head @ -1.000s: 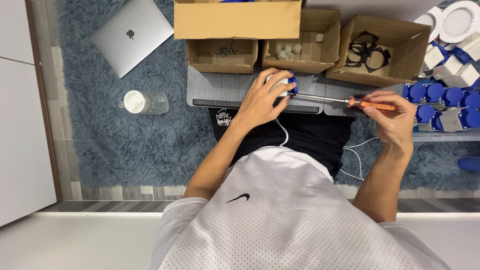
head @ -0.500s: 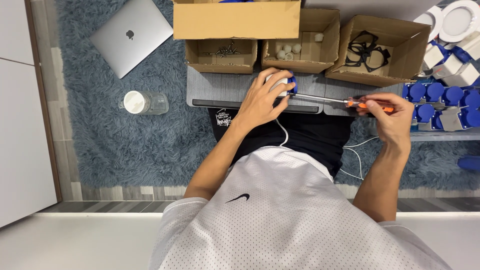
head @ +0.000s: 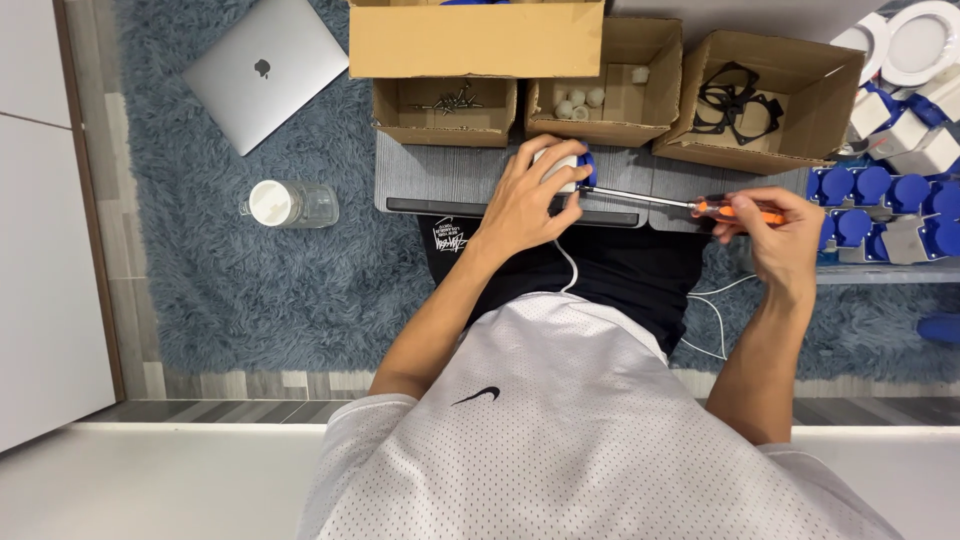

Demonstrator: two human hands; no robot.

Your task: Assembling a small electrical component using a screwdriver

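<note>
Hands clamp: left (head: 528,195) on a seemingly blue-and-white plastic part (head: 572,168), right (head: 778,232) on an orange-handled screwdriver (head: 690,205).

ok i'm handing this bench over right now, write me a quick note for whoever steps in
Left hand: clamped over a small white and blue part on the grey lap desk, holding it steady.
Right hand: grips the orange-handled screwdriver, shaft level, tip at the part's blue side.
Supplies: box of screws, box of small white pieces, box of black rings, all beyond the desk. Blue and white units are stacked to the right.
Done: part is seated and the driver is on it.
Left: whether the screw is tight cannot be told, so check it before letting go.
</note>
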